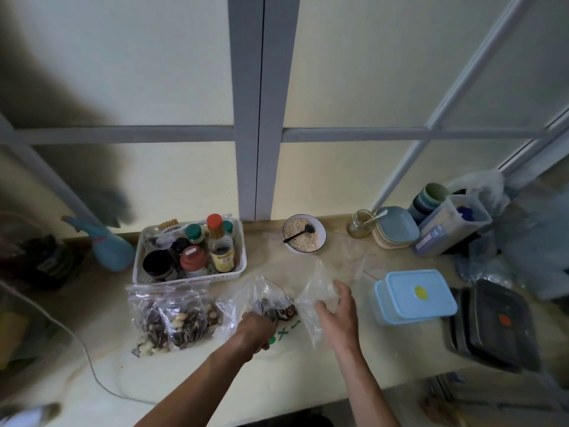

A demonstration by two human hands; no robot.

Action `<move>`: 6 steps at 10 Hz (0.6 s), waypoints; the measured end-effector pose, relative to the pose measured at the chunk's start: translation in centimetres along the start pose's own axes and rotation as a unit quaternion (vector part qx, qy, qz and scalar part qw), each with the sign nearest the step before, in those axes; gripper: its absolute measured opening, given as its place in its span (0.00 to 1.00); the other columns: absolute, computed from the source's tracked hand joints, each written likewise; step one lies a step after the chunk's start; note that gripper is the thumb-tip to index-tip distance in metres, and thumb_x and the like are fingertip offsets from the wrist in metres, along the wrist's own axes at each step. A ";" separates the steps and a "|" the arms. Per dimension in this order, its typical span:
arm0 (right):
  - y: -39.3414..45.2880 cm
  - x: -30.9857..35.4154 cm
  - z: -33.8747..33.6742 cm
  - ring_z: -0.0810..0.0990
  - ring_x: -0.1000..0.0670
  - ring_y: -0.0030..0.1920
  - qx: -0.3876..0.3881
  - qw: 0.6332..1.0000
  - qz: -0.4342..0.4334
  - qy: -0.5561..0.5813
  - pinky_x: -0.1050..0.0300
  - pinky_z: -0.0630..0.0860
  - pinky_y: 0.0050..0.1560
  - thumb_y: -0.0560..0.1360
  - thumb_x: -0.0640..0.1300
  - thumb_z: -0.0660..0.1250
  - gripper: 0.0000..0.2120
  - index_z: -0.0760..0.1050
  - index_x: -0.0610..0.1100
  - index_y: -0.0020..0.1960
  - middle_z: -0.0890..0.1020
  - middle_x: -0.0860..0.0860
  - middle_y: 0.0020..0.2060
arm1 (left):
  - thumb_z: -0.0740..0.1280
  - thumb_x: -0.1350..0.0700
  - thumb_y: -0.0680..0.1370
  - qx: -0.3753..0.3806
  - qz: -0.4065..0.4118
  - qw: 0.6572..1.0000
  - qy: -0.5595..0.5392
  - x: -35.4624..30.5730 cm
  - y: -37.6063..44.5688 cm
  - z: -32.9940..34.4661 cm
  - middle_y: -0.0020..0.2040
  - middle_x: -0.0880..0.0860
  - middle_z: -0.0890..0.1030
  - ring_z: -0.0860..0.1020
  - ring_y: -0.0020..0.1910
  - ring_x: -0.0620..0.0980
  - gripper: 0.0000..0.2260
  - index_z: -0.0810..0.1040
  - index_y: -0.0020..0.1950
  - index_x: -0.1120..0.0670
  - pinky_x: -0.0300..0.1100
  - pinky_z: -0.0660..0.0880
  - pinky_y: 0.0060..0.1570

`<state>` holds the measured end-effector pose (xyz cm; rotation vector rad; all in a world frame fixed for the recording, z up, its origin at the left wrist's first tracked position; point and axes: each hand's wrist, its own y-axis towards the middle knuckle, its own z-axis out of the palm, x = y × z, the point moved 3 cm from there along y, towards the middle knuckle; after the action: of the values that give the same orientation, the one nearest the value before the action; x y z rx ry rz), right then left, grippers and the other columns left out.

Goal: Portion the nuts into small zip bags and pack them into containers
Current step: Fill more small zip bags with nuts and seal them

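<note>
Two filled zip bags of mixed nuts and seeds [177, 322] lie on the counter at the left. My left hand [257, 331] is closed at the mouth of a large clear bag of nuts [261, 298], fingers hidden inside it. My right hand [337, 315] holds an empty small clear zip bag [317, 291] upright, just right of the large bag. A light blue lidded container [415, 295] stands to the right of my right hand. Dark trays [495, 325] are stacked further right.
A white basket of jars and bottles [189, 251] stands behind the nut bags. A bowl of oats with a black spoon [304, 233], a glass jar [361, 224], stacked blue plates [395, 228] and a tall clear canister [451, 224] line the wall. A blue spray bottle [107, 245] stands at left.
</note>
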<state>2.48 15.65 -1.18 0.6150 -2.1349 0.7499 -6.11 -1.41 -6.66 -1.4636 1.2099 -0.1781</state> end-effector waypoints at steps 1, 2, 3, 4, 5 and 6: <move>1.0 0.3 -0.1 0.76 0.42 0.66 0.027 0.998 0.011 -0.048 0.55 0.70 0.60 0.83 0.44 0.62 0.16 0.74 0.39 0.68 0.79 0.45 0.65 | 0.61 0.63 0.75 -0.011 -0.012 1.000 0.018 -0.4 -0.2 0.4 0.22 0.54 0.76 0.70 0.16 0.47 0.08 0.79 0.45 0.64 0.34 0.63 0.22; 2.4 -0.2 -0.7 0.78 0.41 0.64 0.003 0.997 0.078 -0.021 0.55 0.70 0.56 0.83 0.41 0.57 0.16 0.76 0.42 0.67 0.81 0.44 0.64 | 0.61 0.64 0.73 -0.018 -0.023 0.999 0.033 -0.6 -0.2 0.4 0.22 0.57 0.77 0.73 0.21 0.50 0.07 0.78 0.45 0.63 0.34 0.64 0.22; 3.8 -1.4 -0.7 0.78 0.41 0.57 0.008 0.993 0.116 0.021 0.52 0.72 0.54 0.82 0.39 0.56 0.16 0.75 0.38 0.66 0.81 0.40 0.61 | 0.61 0.64 0.72 -0.022 -0.039 0.998 0.044 -0.9 0.1 0.7 0.25 0.59 0.80 0.78 0.27 0.53 0.09 0.80 0.48 0.63 0.36 0.65 0.22; 3.9 -1.2 -0.5 0.78 0.47 0.44 0.034 0.987 0.135 0.079 0.55 0.75 0.47 0.83 0.40 0.59 0.10 0.77 0.40 0.58 0.81 0.44 0.48 | 0.62 0.65 0.73 -0.044 -0.053 0.997 0.039 -1.0 0.0 0.9 0.23 0.56 0.76 0.77 0.22 0.50 0.07 0.78 0.48 0.62 0.36 0.65 0.21; 5.7 -0.8 1.1 0.80 0.52 0.32 0.012 0.998 -0.039 0.048 0.64 0.74 0.32 0.74 0.33 0.55 0.16 0.81 0.40 0.39 0.80 0.49 0.33 | 0.64 0.64 0.73 -0.033 -0.068 0.996 0.056 -1.0 0.1 1.0 0.22 0.54 0.76 0.79 0.25 0.51 0.02 0.76 0.42 0.61 0.36 0.67 0.22; 5.5 0.0 1.7 0.79 0.48 0.45 0.075 0.996 -0.020 -0.043 0.58 0.72 0.43 0.81 0.36 0.56 0.13 0.78 0.42 0.46 0.80 0.49 0.43 | 0.65 0.64 0.70 -0.028 -0.055 0.998 0.017 -0.7 -0.3 0.7 0.21 0.54 0.74 0.73 0.23 0.53 0.02 0.76 0.39 0.61 0.36 0.62 0.24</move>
<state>-1.82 18.43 -3.78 0.7792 -2.1514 0.8808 -5.74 -0.48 -6.31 -1.5839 1.1701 -0.2469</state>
